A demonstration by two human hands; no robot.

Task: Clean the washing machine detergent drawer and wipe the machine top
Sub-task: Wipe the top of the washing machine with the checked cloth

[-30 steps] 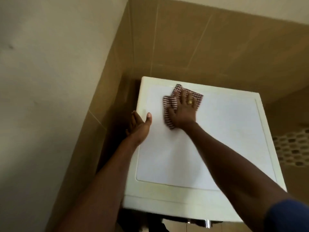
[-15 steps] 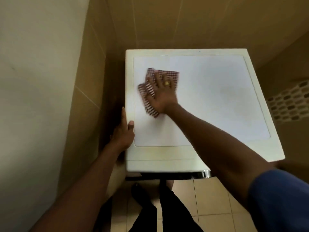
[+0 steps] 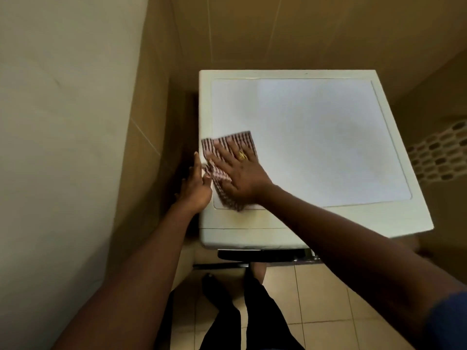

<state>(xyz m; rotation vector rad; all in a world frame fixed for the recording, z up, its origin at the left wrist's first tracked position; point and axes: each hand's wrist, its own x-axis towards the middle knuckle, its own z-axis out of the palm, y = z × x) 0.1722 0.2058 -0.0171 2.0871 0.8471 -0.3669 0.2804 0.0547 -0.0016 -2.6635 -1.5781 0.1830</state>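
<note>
Red-checked cloth is pressed flat near the front-left corner of the white machine top by the right hand, fingers spread straight for wiping, while the left hand, fingers loosely extended and gripping nothing, is rested against the side edge, seemingly for bracing.

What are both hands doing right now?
Left hand: open, resting against the left edge of the washing machine.
Right hand: open, flat, pressing the checked cloth onto its top.
</note>
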